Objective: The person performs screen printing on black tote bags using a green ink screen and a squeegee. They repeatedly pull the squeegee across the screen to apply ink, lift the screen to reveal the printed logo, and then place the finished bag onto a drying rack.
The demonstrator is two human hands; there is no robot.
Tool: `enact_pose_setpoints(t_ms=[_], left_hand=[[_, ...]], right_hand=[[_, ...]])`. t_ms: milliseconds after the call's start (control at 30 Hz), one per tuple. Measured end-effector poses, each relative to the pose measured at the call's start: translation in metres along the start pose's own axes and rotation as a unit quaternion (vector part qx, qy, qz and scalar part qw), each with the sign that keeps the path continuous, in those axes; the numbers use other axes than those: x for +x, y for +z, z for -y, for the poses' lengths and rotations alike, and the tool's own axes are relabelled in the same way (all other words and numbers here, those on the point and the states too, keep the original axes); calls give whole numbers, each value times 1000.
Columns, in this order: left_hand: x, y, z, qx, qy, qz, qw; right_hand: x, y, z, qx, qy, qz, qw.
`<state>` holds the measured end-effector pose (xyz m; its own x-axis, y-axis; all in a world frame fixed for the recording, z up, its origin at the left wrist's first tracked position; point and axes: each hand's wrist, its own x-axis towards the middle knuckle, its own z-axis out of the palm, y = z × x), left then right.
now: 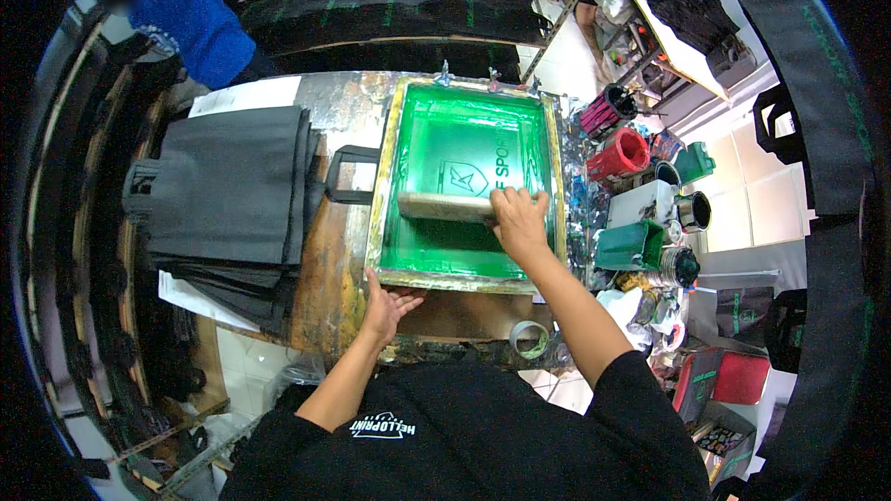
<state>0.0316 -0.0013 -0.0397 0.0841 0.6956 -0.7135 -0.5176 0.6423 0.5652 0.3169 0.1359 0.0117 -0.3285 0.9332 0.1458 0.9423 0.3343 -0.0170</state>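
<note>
Squeegee [445,208], pale and bar-shaped, crosses green mesh [441,125]; right grip [518,220] grasps it, left grip [382,308] released.

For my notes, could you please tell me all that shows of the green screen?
The green screen is a glossy, wet-looking rectangular sheet inside a yellowish frame. It lies over the table, bearing a shield design and dark lettering. The right hand holds a bar against it; the left hand is at the frame's near left corner.

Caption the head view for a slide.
Right hand gripping squeegee on green silkscreen, left hand at its near-left corner; black tote bags stacked alongside.
</note>
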Motion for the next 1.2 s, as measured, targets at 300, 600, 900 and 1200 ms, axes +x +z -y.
enact_pose_setpoints(t_ms=[300, 600, 900, 1200], left_hand=[[2, -11, 5, 8, -27, 23, 999], [22, -8, -9, 33, -133, -61, 989], [92, 90, -162, 573, 335, -5, 748], [266, 172, -211, 726, 541, -102, 412]], right_hand=[[151, 55, -73, -44, -13, -58, 997], [231, 62, -113, -10, 3, 64, 998], [203, 93, -108, -68, -11, -78, 995], [196, 89, -95, -50, -30, -142, 988]])
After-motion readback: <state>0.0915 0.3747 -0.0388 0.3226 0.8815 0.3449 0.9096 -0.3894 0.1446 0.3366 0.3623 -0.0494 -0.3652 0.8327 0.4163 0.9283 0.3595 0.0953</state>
